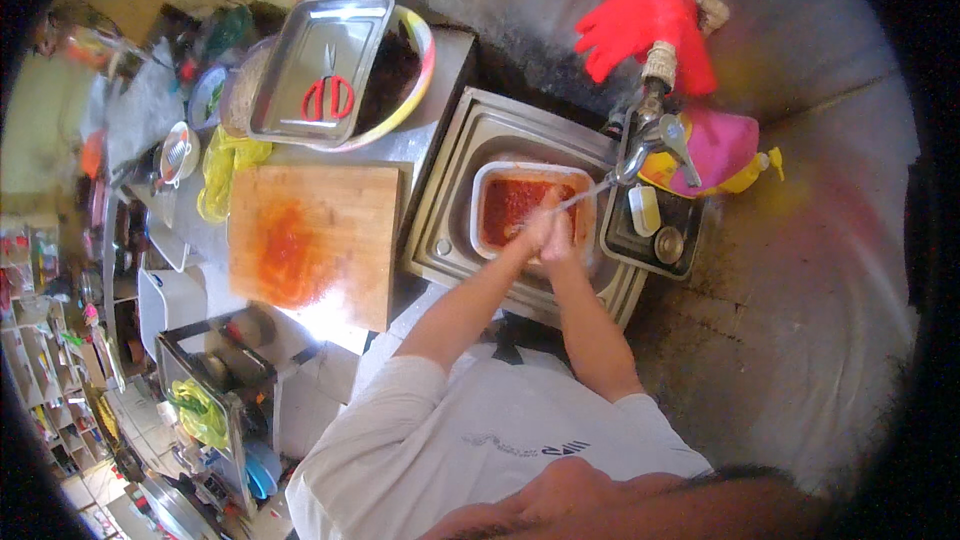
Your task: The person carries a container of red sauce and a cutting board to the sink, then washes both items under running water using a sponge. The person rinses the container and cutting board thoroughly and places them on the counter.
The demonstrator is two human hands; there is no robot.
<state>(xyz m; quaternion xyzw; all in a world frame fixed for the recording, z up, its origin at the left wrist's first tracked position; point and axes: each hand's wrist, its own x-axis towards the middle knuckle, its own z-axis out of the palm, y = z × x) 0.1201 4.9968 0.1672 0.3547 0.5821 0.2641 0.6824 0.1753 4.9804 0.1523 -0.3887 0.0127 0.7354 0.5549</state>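
My left hand and my right hand are together in the stream of water from a metal tap. Both hang over a white plastic tub, which stands in the stainless steel sink. Red liquid covers the inside of the tub. The palms seem to touch each other. Blur and running water hide the fingers, and nothing held between the hands can be made out.
Left of the sink lies a red-stained wooden cutting board. Red-handled scissors rest in a metal tray on a round basin. Red rubber gloves hang behind the tap. A small dark tray holds a brush, right of the sink.
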